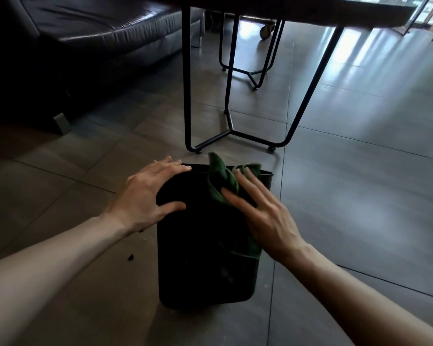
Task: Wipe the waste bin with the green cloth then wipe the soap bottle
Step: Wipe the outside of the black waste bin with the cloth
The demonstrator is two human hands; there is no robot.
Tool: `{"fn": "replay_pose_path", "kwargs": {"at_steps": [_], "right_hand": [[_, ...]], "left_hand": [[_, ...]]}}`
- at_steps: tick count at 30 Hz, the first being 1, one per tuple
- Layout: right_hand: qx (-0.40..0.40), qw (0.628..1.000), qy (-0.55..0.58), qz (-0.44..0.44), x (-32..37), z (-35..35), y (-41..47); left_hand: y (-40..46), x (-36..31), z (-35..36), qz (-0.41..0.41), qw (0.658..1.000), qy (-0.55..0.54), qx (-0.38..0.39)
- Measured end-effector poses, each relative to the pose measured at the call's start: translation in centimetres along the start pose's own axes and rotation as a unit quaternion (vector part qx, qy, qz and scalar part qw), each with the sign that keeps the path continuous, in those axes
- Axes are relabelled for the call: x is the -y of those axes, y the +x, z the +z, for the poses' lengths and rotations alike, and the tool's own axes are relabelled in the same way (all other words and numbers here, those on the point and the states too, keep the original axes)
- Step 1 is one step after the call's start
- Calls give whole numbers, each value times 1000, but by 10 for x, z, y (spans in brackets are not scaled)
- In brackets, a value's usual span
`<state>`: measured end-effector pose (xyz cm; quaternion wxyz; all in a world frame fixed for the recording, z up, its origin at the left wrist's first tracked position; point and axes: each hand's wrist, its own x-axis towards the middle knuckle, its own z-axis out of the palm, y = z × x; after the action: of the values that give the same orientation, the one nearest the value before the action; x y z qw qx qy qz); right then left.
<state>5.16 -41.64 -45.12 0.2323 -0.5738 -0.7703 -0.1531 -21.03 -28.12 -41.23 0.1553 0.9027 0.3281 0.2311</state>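
Both your hands are on the black waste bin (pixel 200 245), which lies on the tiled floor (pixel 348 183) just short of the table's metal legs (pixel 231 132).

At far left a dark sofa (pixel 85 41) stands well apart from the bin. Your left hand (pixel 148 196) rests on the bin's upper left side, fingers spread and fairly straight, thumb against its face. Your right hand (pixel 258 208) presses the green cloth (pixel 223 182) flat against the bin's upper right, fingers straight, with cloth bunched above the fingertips. The soap bottle does not show in this view.
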Motion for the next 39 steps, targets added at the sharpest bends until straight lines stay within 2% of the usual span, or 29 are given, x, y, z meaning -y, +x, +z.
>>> {"fn": "replay_pose_path", "kwargs": {"at_steps": [3,6,8,11,14,17,19,22,25,27,30,32,34,36,37,39], "right_hand": [[30,995,17,-90,19,17,-25],[116,969,24,-218,47,41,-78],[169,950,-6,-262,52,43,-96],[115,972,13,-203,34,36,-85],[30,998,9,-57,8,19,-50],[-2,998,-1,60,3,13,-21],[11,999,2,45,14,22,-22],[57,996,17,-71,40,47,-53],[136,972,7,-193,59,62,-96],[161,959,-2,-235,56,61,-110],[119,974,27,-190,31,46,-91],[48,995,30,-87,11,35,-60],[-19,999,14,27,-3,26,-23],[-37,994,11,98,-2,24,3],[-31,994,10,101,3,27,7],[-7,998,17,52,17,40,-10]], "left_hand": [[0,0,-2,3,1000,2,3],[-2,1,-3,13,1000,4,7],[-3,1,-3,17,1000,-4,8],[-4,2,-1,3,1000,1,5],[-7,6,1,-20,1000,2,-2],[-6,11,2,-36,999,2,-2],[-6,13,1,-47,999,3,5],[-8,17,1,-54,998,5,9],[-9,19,1,-51,999,7,10],[-9,16,0,-55,998,0,12],[-10,14,1,-58,998,-1,4],[-10,11,1,-61,998,1,3],[-9,10,1,-65,998,-1,5],[-9,10,0,-69,998,-10,5],[-9,10,-1,-70,997,-14,4],[-9,10,-1,-73,997,-14,1]]}}
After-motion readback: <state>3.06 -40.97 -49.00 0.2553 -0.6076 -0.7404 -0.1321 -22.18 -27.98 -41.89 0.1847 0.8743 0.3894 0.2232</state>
